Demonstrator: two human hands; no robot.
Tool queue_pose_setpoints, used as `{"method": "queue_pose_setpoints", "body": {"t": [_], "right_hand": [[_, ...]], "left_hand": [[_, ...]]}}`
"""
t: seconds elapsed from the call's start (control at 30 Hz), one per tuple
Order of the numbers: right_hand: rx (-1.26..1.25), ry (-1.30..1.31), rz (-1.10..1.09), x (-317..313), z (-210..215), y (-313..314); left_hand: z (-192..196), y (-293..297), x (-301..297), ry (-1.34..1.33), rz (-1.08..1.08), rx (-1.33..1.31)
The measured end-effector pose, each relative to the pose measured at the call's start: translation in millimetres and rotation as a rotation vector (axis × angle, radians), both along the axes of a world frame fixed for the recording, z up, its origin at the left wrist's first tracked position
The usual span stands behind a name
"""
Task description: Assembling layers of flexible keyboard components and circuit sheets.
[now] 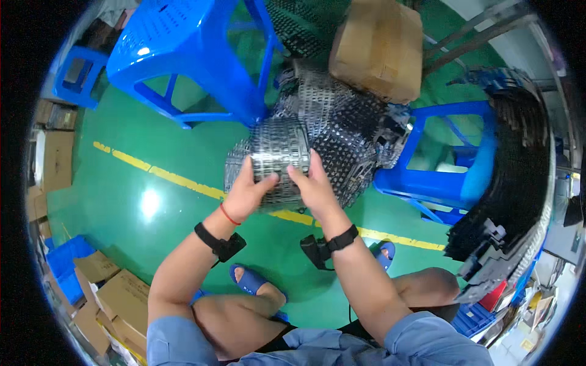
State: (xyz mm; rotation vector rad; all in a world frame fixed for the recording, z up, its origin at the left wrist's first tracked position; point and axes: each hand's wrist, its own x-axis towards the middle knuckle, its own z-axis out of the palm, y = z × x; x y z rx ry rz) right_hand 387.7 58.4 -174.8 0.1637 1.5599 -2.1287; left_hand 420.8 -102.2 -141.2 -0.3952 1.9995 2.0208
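Note:
Both my hands hold a curved, shiny grey perforated sheet [279, 143] in front of me. My left hand [245, 190] grips its left side, thumb on top. On the opposite side my right hand [314, 186] grips it too, its thumb pointing inward. Whether it is one sheet or several layers, I cannot tell. Beneath and beyond it spreads a heap of dark perforated sheets [348, 137], partly covered by what I hold. I wear a black strap with a small device on each wrist.
A large blue plastic stool [177, 55] stands at the far left of the heap. Another blue stool [436, 183] is at the right, beside a tall dark stack [513, 165]. A taped cardboard box [379, 52] rests behind the heap. Open cartons [125, 299] sit at the lower left.

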Motion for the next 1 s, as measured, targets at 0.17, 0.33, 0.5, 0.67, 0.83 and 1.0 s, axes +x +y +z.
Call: {"method": "queue_pose_setpoints", "body": {"t": [0.17,0.33,0.5,0.67,0.83,1.0], "right_hand": [[0.145,0.39,-0.082,9,84,-9],[0.154,0.48,-0.121,17,198,7],[0.755,0.867,-0.339,41,310,70],[1.66,1.804,0.404,51,400,105],[1.873,1.658,-0.147,75,403,112],[0.731,1.076,-0.565,72,392,141]], "left_hand": [[62,-10,-14,0.182,0.023,0.269],[130,-2,-26,0.467,-0.093,0.343],[195,0,-51,0.701,-0.171,0.131],[232,30,-60,1.0,-0.573,-0.518],[249,38,-60,0.993,-0.536,-0.176],[249,45,-91,0.898,-0.257,0.205]]}}
